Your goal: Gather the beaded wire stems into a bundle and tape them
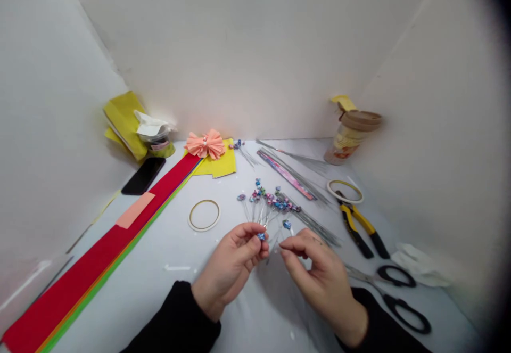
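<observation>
Between the thumb and fingers of my left hand (235, 260) is a small blue folded paper star (261, 236). My right hand (315, 273) is closed in a pinch just to its right; whatever is between those fingertips is too thin to make out. Beyond my hands lies a bunch of small blue, pink and purple stars (275, 201) on thin wire stems. One blue star (286, 224) sits apart, close above my right fingertips. A bundle of bare wires (315, 225) runs off to the right of the bunch.
Scissors (393, 284) and yellow-black pliers (361, 230) lie at right, near a tape roll (345, 191) and a cup (351, 137). Another tape roll (204, 215) is left of centre. Red strips (99, 246), a peach bow (206, 144), a phone (143, 175) and patterned paper strips (285, 173) lie farther out.
</observation>
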Demonstrator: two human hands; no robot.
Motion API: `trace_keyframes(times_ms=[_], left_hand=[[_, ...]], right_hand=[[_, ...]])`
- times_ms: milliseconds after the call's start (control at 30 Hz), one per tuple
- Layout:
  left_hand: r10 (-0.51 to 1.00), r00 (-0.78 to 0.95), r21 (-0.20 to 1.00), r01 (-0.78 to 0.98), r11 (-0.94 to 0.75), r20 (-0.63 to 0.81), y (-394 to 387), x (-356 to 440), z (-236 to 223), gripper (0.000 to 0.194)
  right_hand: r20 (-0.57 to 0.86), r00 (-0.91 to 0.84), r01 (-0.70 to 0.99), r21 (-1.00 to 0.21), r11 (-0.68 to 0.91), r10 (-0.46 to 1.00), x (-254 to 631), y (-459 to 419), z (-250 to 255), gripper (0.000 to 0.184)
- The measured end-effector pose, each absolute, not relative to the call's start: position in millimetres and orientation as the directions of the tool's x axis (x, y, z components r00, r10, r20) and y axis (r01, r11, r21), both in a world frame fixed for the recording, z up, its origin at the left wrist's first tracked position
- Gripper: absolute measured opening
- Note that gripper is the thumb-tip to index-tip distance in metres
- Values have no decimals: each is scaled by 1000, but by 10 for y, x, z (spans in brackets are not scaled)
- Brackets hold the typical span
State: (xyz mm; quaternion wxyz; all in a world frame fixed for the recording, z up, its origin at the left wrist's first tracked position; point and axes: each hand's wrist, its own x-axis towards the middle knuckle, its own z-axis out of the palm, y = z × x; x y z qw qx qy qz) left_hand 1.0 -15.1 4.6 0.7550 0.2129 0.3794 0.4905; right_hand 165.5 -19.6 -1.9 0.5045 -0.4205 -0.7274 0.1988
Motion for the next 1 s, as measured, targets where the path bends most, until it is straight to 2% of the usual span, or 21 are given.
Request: trace_keyframes(times_ms=[433,733,1000], left_hand=[[855,278,618,-598,511,-438,-162,-1,-26,19],[856,299,652,-556,516,-422,-173,-28,-75,30],[866,269,689,-526,498,-421,-183,-23,-89,29]], right_hand=[[504,-203,465,-705,536,839,1626,-187,36,15],[476,-233,473,-706,527,848,1641,-198,29,15],[494,-249,471,-690,550,833,1644,-216,37,15]])
